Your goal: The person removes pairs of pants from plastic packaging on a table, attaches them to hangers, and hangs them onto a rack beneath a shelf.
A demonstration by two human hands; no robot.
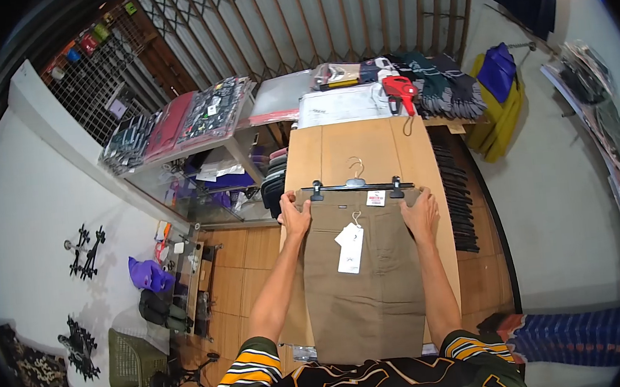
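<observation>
An olive-brown garment (349, 301) lies flat on the cardboard-topped table, its top edge clipped to a black clip hanger (357, 186) with a metal hook. White tags (352, 252) hang on its front, and a small red-and-white label (376, 198) sits near the waistband. My left hand (295, 215) pinches the garment's upper left corner beside the left clip. At the upper right corner, my right hand (420, 215) grips the fabric just outside the right clip.
A red tagging gun (400, 96) rests on white papers (339, 106) at the table's far end. Packed clothes (214, 110) lie on a glass case to the left. Folded dark clothes (444, 86) lie at the back right. A green basket (135, 367) stands lower left.
</observation>
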